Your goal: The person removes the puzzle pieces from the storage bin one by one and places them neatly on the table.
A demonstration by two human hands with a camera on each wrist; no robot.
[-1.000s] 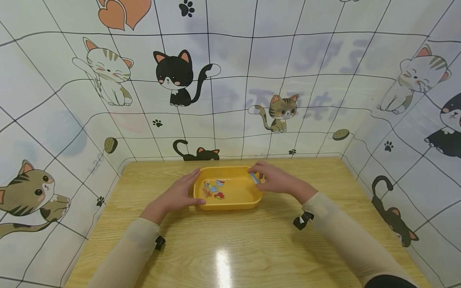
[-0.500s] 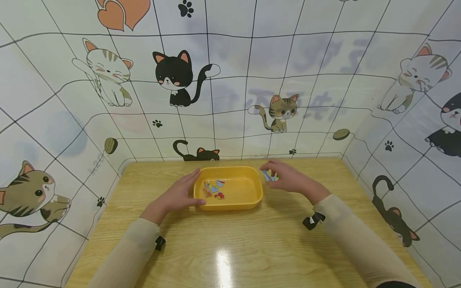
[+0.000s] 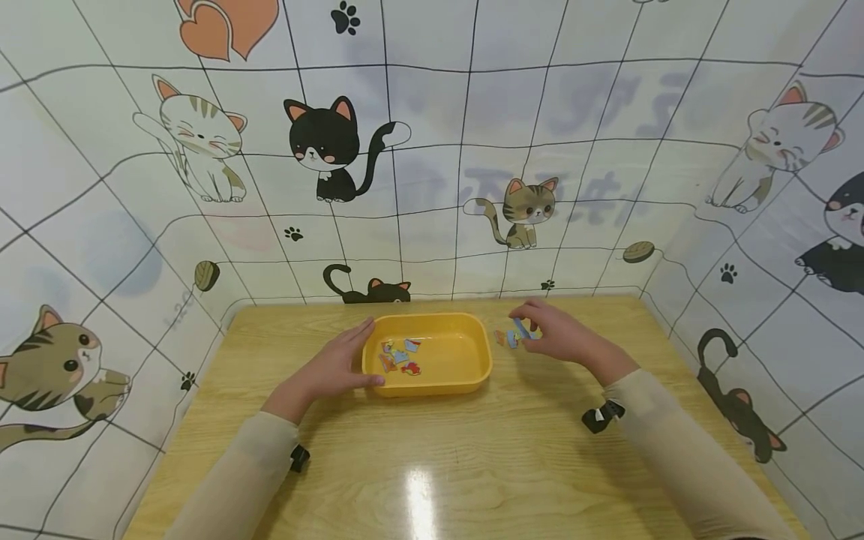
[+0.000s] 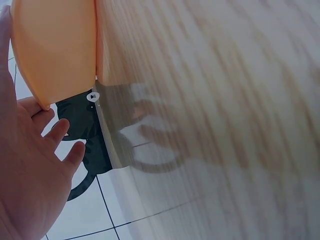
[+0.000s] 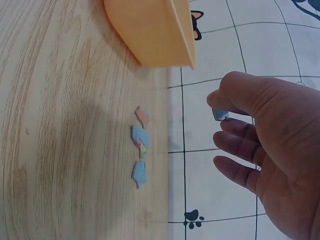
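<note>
A yellow plastic tray [image 3: 459,364] lies on the table with several small colourful puzzle pieces [image 3: 401,356] in its left half. My left hand [image 3: 334,364] holds the tray's left end, thumb over the front rim and fingers along the back-left corner. Right of the tray, my right hand [image 3: 556,334] pinches a blue puzzle piece [image 5: 219,114] between thumb and index finger, raised over the table. Below that hand, an orange piece [image 5: 142,116], a blue piece with a multicoloured patch [image 5: 139,140] and another blue piece [image 5: 139,174] lie in a row.
The wooden table [image 3: 432,442] reaches back to a white cloth wall [image 3: 432,217] printed with cats and grid lines. Cloth walls also stand at the left and right. Each wrist wears a small black camera [image 3: 603,416].
My right hand has moved right, from over the tray's right end to beyond it, carrying the blue puzzle piece. Pieces on the table have come into view. My left hand stays on the tray.
</note>
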